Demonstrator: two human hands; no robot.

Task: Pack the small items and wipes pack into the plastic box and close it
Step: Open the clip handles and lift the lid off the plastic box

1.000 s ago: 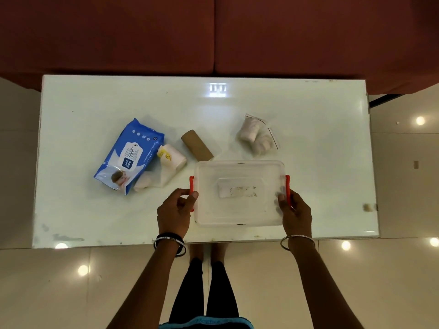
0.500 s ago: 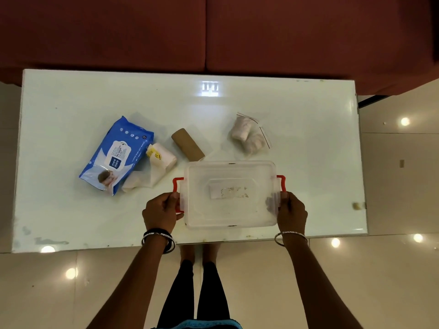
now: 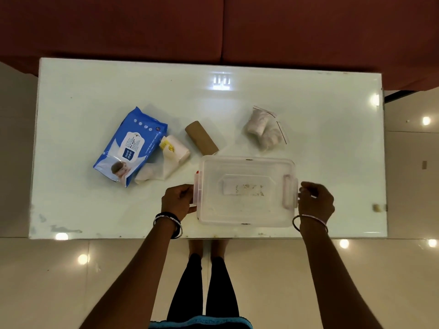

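A clear plastic box (image 3: 247, 210) with its lid on stands at the table's near edge. Its two reddish latches are swung up over the lid's ends. My left hand (image 3: 177, 202) pinches the left latch (image 3: 198, 189). The curled fingers of my right hand (image 3: 316, 201) are against the right latch (image 3: 290, 191). A blue wipes pack (image 3: 130, 146) lies to the far left, with a white folded packet (image 3: 169, 157) beside it. Behind the box lie a brown cardboard tube (image 3: 201, 138) and a zip bag of white rolls (image 3: 264, 129).
The white glass table (image 3: 332, 143) runs wide to both sides. A dark red sofa (image 3: 213, 27) stands along its far edge. My legs and a shiny tiled floor (image 3: 71, 281) are below the near edge.
Both latches have swung from sticking out sideways to lying up over the lid's ends. My hands stay at the box's two ends.
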